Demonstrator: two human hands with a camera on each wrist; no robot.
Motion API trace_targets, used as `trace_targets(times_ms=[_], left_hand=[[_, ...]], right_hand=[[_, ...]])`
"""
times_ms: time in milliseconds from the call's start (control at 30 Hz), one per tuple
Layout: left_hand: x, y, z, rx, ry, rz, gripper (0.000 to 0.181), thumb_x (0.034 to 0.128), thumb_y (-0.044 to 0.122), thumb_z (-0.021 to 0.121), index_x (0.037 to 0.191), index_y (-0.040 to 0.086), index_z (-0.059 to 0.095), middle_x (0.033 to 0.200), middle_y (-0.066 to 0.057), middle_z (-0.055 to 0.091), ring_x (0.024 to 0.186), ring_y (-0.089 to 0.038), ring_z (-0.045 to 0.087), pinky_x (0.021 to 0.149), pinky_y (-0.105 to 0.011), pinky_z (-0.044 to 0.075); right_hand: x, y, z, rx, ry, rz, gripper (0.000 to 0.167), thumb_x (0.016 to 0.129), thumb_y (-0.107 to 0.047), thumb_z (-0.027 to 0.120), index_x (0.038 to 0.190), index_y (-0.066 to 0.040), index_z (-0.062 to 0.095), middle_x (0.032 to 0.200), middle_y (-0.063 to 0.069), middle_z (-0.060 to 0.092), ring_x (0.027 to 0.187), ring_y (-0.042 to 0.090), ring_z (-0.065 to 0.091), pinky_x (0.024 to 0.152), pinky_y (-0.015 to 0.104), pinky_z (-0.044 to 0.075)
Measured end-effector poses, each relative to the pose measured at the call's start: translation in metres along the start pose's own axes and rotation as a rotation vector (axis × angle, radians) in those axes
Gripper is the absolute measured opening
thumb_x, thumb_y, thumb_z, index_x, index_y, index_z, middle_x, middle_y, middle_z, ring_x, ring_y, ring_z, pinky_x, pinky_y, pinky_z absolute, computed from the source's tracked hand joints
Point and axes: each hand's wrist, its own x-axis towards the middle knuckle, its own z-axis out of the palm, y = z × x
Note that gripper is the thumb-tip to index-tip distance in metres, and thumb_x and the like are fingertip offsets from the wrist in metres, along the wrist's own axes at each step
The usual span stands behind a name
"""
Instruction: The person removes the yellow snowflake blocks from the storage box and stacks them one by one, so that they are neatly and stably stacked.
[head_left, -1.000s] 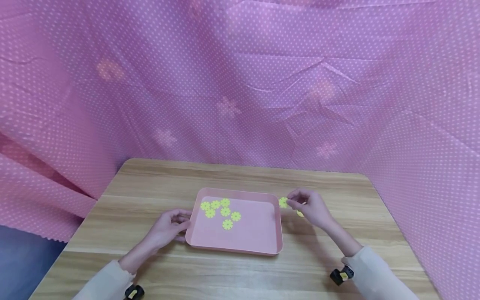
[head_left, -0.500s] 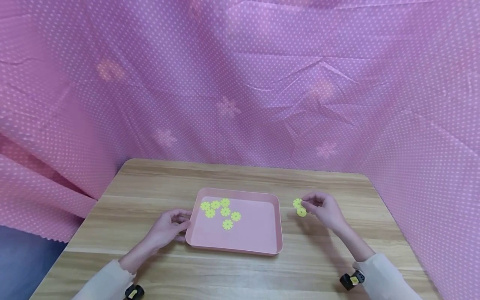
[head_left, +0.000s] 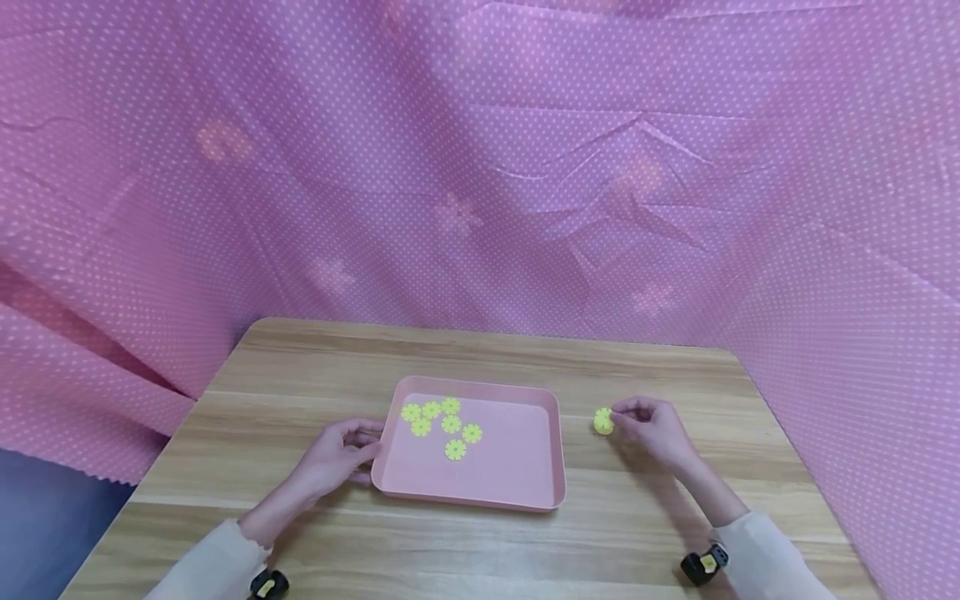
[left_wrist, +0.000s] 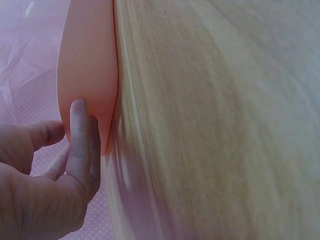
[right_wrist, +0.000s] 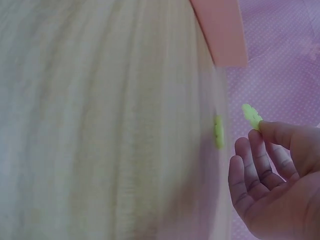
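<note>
Between thumb and forefinger, the right hand (head_left: 656, 432) (right_wrist: 282, 172) pinches a yellow-green flower-shaped disc (right_wrist: 251, 116), held up off the table. A second such disc (head_left: 603, 427) (right_wrist: 218, 132) lies on the table just below it; in the head view the two overlap. The left hand (head_left: 333, 457) (left_wrist: 55, 175) touches the left wall of the pink tray (head_left: 480, 497) (left_wrist: 87, 60), fingertips against the outside and thumb at the rim. Several yellow-green discs (head_left: 451, 424) lie flat in the tray's left half.
The tray stands at the middle of the wooden table (head_left: 337, 542), left of the right hand and the loose disc. Pink dotted cloth (head_left: 480, 208) hangs behind the table and along both sides.
The right hand, pinching its disc, has moved right, away from the tray, and then slightly down, so the disc now overlaps the one on the table. The left hand and the tray have not moved.
</note>
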Motion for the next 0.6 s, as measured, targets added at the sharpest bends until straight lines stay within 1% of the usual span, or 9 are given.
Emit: trace_targets(times_ms=[133,267,433,600], left_hand=[[0.001,-0.001,0.000,0.006,0.000,0.007,0.039,0.1028,0.003,0.064,0.140,-0.007,0.058,0.118,-0.026,0.069,0.089,-0.021,0.072,0.069,-0.035,0.070],[0.001,-0.002,0.000,0.005,-0.006,0.018,0.040,0.1033,0.003,0.063,0.141,-0.008,0.056,0.118,-0.027,0.068,0.090,-0.022,0.072,0.069,-0.037,0.070],[0.003,-0.005,0.000,0.009,-0.003,0.021,0.040,0.1035,0.003,0.062,0.141,-0.009,0.056,0.120,-0.029,0.067,0.091,-0.022,0.072,0.069,-0.037,0.070],[0.003,-0.006,0.000,0.013,-0.004,0.027,0.040,0.1036,0.002,0.062,0.141,-0.009,0.055,0.120,-0.029,0.068,0.091,-0.022,0.072,0.069,-0.037,0.070]], right_hand=[[0.002,0.008,0.001,0.055,-0.028,0.028,0.034,0.097,-0.006,0.072,0.120,0.018,0.064,0.086,0.006,0.074,0.068,0.007,0.064,0.060,0.023,0.063],[0.004,0.012,0.002,0.041,-0.017,0.037,0.034,0.097,-0.007,0.072,0.119,0.018,0.065,0.086,0.004,0.075,0.068,0.006,0.065,0.060,0.022,0.063],[0.007,0.016,0.002,0.022,-0.009,0.037,0.032,0.098,-0.008,0.072,0.118,0.016,0.066,0.082,0.002,0.073,0.068,0.005,0.062,0.057,0.019,0.058],[0.009,0.017,0.004,-0.002,-0.011,0.041,0.031,0.098,-0.009,0.073,0.116,0.015,0.068,0.079,0.001,0.071,0.068,0.006,0.062,0.055,0.019,0.056]])
